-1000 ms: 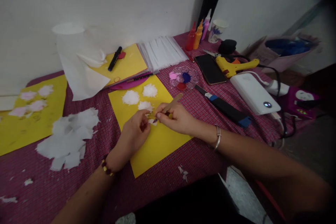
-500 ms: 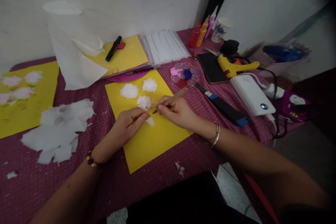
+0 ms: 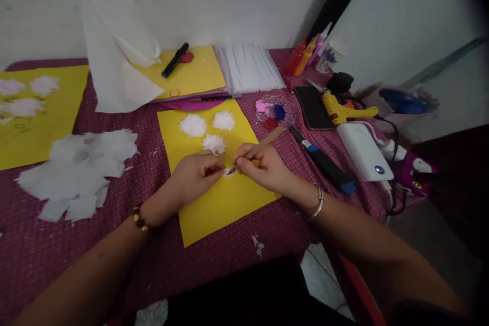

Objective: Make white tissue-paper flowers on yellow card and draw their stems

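My right hand [image 3: 265, 165] is closed around a flat wooden stick [image 3: 269, 141] that points up to the right. A dark pointed tip [image 3: 231, 170] comes out below its fingers; whether it belongs to the stick I cannot tell. My left hand [image 3: 200, 175] pinches the edge of a small white paper piece [image 3: 227, 172], mostly covered by the fingers. Both hands meet over a yellow sheet [image 3: 208, 219]. Above them on that sheet sit three fluffy white paper tufts, the nearest tuft [image 3: 214, 144] just past my left fingers.
Cut white paper pieces [image 3: 82, 173] lie piled at left, beside another yellow sheet [image 3: 46, 150] with pinkish tufts. To the right are a paint palette [image 3: 288, 112], a utility knife [image 3: 328, 165], a phone [image 3: 312, 107], a yellow glue gun [image 3: 344, 111] and a white power bank [image 3: 362, 153].
The view has shifted slightly. The small paper piece now sits between my hands at the dark tip, where before it lay under my left fingertips. Both hands keep their grip.
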A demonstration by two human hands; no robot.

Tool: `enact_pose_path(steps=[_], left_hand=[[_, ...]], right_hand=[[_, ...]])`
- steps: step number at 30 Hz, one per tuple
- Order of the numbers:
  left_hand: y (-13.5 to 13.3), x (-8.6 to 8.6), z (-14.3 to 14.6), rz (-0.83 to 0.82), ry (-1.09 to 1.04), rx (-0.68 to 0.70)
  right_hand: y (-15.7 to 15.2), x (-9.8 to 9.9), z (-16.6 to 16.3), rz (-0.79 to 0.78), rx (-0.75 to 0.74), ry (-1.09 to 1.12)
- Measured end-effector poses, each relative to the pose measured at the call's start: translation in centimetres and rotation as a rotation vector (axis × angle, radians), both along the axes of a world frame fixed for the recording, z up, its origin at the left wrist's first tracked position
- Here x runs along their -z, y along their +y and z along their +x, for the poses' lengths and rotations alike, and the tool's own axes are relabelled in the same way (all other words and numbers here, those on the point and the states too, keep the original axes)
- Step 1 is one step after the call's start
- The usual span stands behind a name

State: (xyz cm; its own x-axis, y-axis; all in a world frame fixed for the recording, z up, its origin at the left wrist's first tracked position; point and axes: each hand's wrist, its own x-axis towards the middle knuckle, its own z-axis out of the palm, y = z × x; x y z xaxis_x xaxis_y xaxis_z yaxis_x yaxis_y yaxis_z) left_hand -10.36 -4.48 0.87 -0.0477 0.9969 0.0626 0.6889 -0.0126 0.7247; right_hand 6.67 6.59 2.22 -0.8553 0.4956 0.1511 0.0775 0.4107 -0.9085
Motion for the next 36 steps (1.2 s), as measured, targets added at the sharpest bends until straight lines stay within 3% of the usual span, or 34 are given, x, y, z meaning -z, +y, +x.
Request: enact_pose_path(steps=[7, 19, 21, 27, 33, 36], left_hand=[[-0.1, -0.1, 1.3, -0.001, 0.108, -0.145], [-0.4, 0.0, 1.3, 0.008, 0.165, -0.191], [-0.5, -0.3, 1.1, -0.010, 0.079, -0.202], [-0.2, -1.0, 0.8, -0.222, -0.517, -0.385], [0.1, -0.9, 0.9, -0.207, -0.619, -0.433], [0.0, -0.7, 0.9, -0.153, -0.614, -0.436]], right_hand=[[0.0, -0.2, 0.2, 0.043, 0.125, 0.052], [-0.1, 0.4, -0.1, 0.060, 0.065, 0.069], [-0.2, 0.4, -0.1, 0.019, 0.079, 0.099], [-0.6, 0.3, -0.2, -0.129, 0.082, 0.212], [-0.8, 0.1, -0.4, -0.145, 0.070, 0.204], [-0.7, 0.3, -0.6, -0.236, 0.054, 0.202]])
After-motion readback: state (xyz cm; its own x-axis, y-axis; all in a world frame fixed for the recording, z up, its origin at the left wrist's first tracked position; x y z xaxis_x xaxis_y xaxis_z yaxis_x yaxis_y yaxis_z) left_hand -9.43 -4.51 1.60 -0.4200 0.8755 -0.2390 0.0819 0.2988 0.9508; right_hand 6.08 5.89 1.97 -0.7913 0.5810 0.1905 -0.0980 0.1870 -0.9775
